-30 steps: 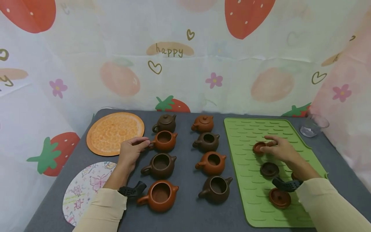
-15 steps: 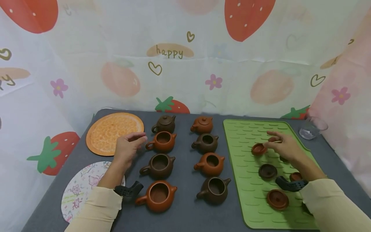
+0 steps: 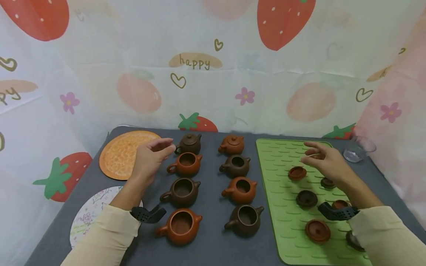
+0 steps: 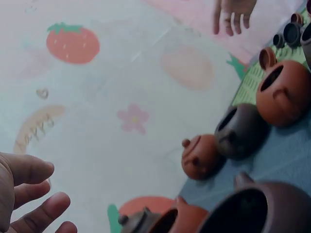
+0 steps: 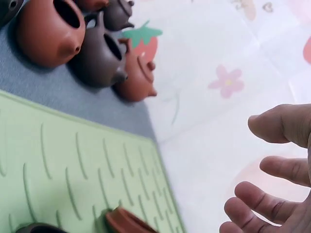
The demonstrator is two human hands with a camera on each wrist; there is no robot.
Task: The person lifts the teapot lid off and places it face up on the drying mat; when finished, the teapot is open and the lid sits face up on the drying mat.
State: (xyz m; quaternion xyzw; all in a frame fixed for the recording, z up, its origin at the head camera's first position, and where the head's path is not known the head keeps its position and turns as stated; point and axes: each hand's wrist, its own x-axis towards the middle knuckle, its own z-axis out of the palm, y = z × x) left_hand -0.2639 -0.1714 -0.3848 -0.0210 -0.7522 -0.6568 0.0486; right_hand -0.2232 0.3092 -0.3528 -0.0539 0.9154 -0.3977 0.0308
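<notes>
My left hand (image 3: 148, 160) is raised with nothing in it, left of a lidded dark brown teapot (image 3: 191, 145) and an open reddish-orange teapot (image 3: 189, 164). Its loosely bent fingers also show in the left wrist view. Above the green mat (image 3: 276, 221), my right hand (image 3: 329, 164) holds nothing; its fingers are spread apart in the right wrist view. A reddish-brown teapot lid (image 3: 297, 173) lies on the mat just below that hand. Several more lids are there, among them a dark lid (image 3: 306, 199) and a larger reddish one (image 3: 317, 231). My right sleeve partly covers another dark lid.
Two columns of teapots stand mid-table; the right one starts with a lidded orange teapot (image 3: 232, 145), followed by open pots such as a dark one (image 3: 247, 220). An orange round mat (image 3: 116, 159) and a patterned round mat (image 3: 83, 218) lie left. A clear glass (image 3: 359, 149) sits at the back right.
My left hand has left the orange teapot's handle and risen. The right hand has let go of the reddish-brown lid, which stays on the mat, and lifted away.
</notes>
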